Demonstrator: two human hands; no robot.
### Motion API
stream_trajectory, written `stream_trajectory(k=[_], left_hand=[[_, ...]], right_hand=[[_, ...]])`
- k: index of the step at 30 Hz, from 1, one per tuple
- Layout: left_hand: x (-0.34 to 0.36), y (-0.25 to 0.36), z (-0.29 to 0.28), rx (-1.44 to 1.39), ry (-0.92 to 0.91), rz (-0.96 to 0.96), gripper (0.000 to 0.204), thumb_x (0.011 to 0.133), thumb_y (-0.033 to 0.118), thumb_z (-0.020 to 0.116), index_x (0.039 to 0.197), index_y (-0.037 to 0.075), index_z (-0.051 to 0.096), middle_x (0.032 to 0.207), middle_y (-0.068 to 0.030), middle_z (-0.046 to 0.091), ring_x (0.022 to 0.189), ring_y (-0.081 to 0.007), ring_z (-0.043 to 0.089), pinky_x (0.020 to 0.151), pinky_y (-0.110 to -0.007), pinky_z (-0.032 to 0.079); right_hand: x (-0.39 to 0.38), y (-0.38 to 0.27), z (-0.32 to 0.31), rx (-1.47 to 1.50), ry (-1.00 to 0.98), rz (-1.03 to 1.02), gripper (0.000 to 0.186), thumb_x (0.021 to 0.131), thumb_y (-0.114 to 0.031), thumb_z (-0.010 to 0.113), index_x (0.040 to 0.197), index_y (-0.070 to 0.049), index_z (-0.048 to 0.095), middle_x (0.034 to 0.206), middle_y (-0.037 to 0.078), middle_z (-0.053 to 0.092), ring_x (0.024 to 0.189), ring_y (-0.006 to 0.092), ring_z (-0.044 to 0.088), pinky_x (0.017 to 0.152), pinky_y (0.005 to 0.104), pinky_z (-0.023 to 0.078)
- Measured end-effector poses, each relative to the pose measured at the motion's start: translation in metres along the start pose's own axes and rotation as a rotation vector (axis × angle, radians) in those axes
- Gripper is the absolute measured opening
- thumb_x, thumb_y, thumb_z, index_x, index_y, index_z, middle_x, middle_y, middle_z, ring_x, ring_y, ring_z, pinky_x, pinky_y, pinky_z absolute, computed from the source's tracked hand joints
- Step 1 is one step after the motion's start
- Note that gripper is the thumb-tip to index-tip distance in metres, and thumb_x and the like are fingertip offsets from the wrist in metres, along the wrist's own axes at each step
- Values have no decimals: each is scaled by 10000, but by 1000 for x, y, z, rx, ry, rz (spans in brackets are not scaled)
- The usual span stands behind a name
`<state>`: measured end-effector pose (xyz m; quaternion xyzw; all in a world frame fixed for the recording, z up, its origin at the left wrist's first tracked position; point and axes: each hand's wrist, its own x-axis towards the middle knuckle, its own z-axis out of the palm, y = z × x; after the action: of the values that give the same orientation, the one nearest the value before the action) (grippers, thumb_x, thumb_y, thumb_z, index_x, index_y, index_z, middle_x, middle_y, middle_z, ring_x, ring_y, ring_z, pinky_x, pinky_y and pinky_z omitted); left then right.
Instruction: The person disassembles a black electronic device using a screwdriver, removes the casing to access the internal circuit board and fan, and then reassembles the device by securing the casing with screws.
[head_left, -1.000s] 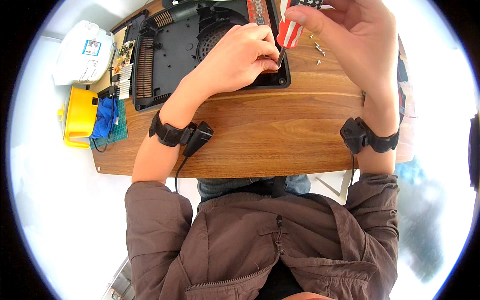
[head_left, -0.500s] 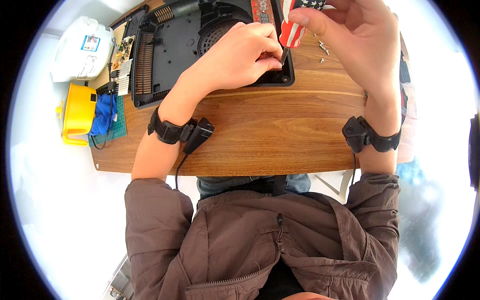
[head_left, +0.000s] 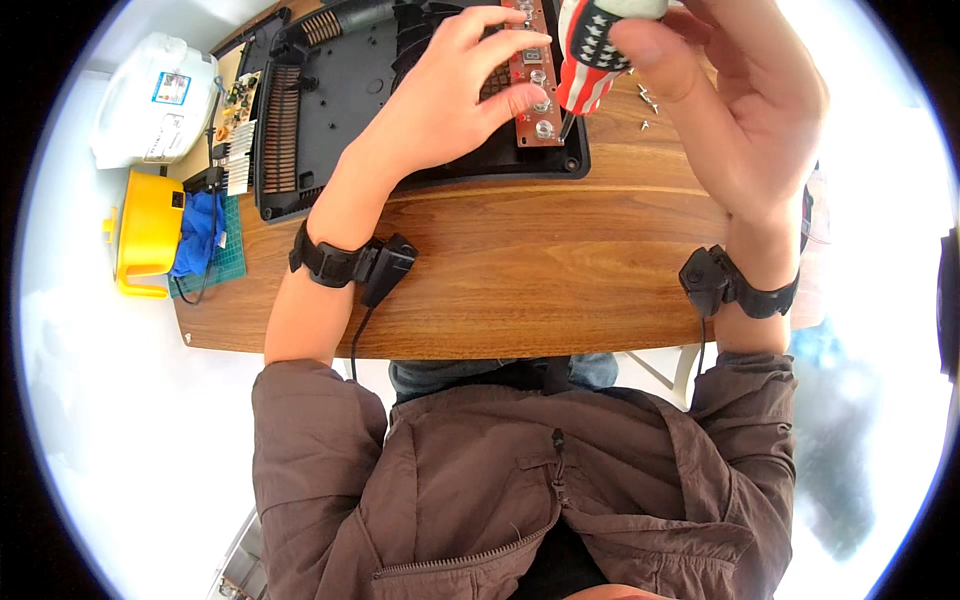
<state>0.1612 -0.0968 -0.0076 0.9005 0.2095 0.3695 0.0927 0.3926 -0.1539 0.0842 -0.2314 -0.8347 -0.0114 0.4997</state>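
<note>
A long reddish-brown circuit board [head_left: 541,132] with clear round buttons and a small display lies along the right side of a black plastic housing [head_left: 330,150]. My left hand [head_left: 440,105] is over the board's left edge, fingers spread and thumb stretched out; whether the fingertips touch the board I cannot tell. Gripped in my right hand [head_left: 745,110] is a screwdriver [head_left: 588,70], its handle patterned with red and white stripes and stars on dark blue. Its shaft slants down to the board's near right corner, where a screw, if any, is too small to make out.
Several small screws [head_left: 648,98] lie on the wooden table [head_left: 500,270] right of the housing. At the left are a board with electronic parts [head_left: 238,120], a white container [head_left: 155,100], a yellow basket-like holder [head_left: 150,225], a blue cloth [head_left: 200,235] and a green mat [head_left: 232,255].
My left hand has loosened from its pinch near the board's near corner and drawn back up and left, fingers spreading. The screwdriver stays at that corner, and my right hand has shifted slightly.
</note>
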Motion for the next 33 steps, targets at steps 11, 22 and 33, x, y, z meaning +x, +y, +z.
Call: stream_trajectory(k=[11, 22, 33], left_hand=[[6, 13, -3, -62, -286, -88, 484, 956, 185, 687, 1367, -39, 567, 1434, -253, 464, 1343, -434, 466, 1124, -471, 427], [2, 10, -5, -39, -264, -61, 497, 956, 189, 673, 1371, -59, 555, 1427, -261, 461, 1337, -436, 467, 1116, -467, 438], [4, 11, -2, -27, -280, -62, 499, 957, 191, 671, 1369, -64, 554, 1429, -264, 453, 1343, -433, 458, 1119, -468, 436]], right_hand=[[-3, -2, 6, -33, -7, 89, 511, 1038, -352, 629, 1312, 79, 603, 1166, 161, 648, 1013, 194, 630, 902, 289, 495], [0, 13, 4, -176, -45, -89, 562, 974, -359, 742, 1302, 65, 571, 1186, 133, 631, 1024, 191, 618, 916, 316, 487], [1, 8, 1, -327, -91, -98, 567, 971, -369, 732, 1317, 47, 565, 1130, 109, 633, 982, 186, 609, 885, 322, 481]])
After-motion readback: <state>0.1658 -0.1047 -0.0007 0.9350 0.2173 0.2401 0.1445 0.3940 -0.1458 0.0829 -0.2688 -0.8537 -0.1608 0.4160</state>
